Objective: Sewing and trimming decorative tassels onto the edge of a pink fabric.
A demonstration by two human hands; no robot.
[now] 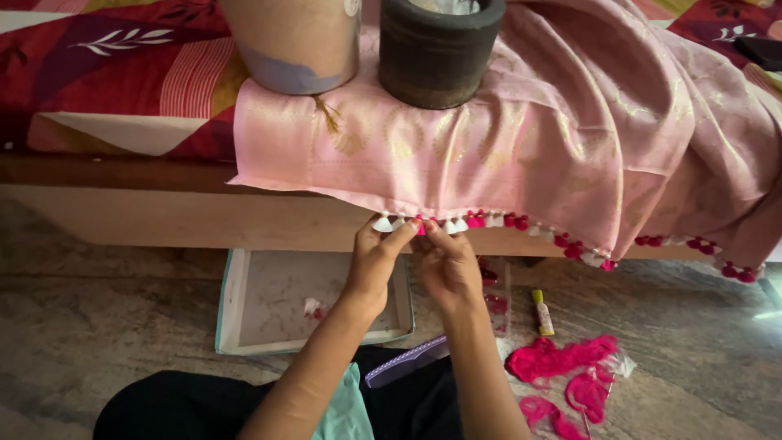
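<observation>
just both hands at tasselled fabric edge

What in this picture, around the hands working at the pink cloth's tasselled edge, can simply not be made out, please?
Head view:
- What the left hand and right hand pinch at the tasselled edge: fingers cover it, too small.
- Tops of the dark stone vessel and grey pot: cut off by the upper edge.
- Clear box: contents behind the right wrist.
- Pink cloth: right end leaves the frame.
</observation>
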